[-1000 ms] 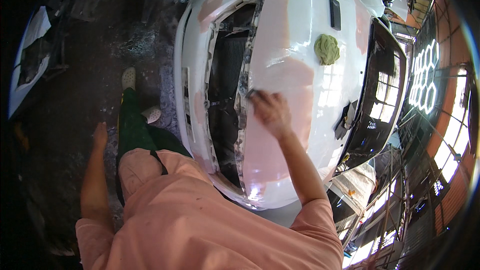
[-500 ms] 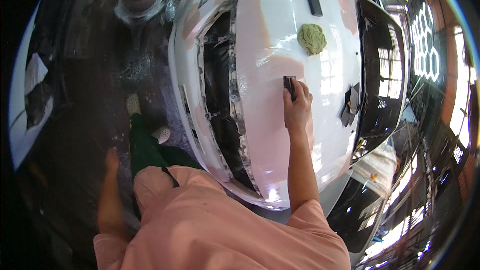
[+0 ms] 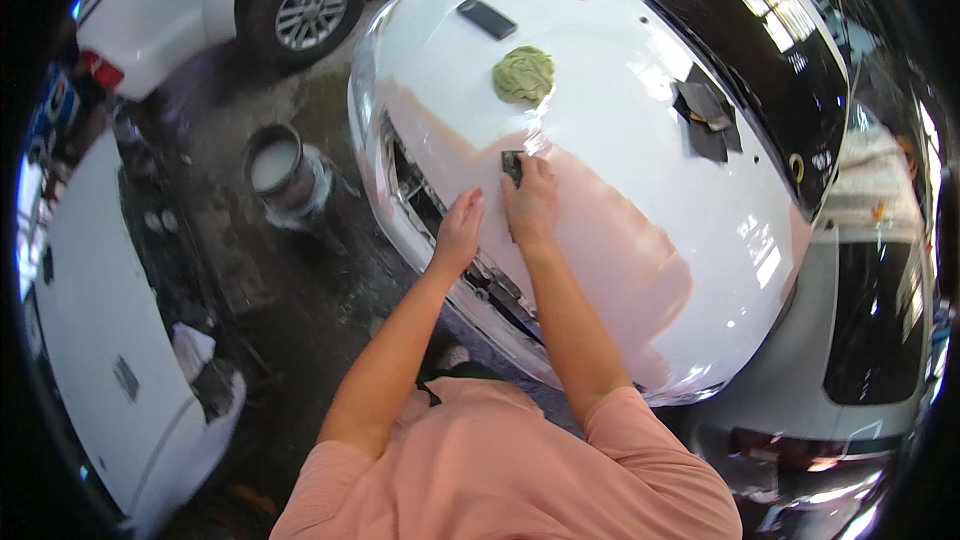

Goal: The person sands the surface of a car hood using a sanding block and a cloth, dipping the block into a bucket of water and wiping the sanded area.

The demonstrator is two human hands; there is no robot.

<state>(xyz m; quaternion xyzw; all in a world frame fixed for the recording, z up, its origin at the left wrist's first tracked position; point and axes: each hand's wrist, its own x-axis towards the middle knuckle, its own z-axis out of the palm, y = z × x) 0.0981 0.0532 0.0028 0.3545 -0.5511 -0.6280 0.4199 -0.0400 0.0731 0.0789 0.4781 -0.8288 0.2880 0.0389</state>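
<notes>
On the white hood (image 3: 600, 80), the right hand's grip (image 3: 531, 198) clamps a dark block (image 3: 512, 164) beside the unclenched left hand (image 3: 460, 228).

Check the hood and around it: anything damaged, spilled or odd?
Large pink patches stand out against the white hood. The front opening looks bare, as if its grille were off. Dark sheets lie loosely heaped near the windshield. Whitish residue coats the bucket, perhaps slopped from the pale liquid inside.
</notes>
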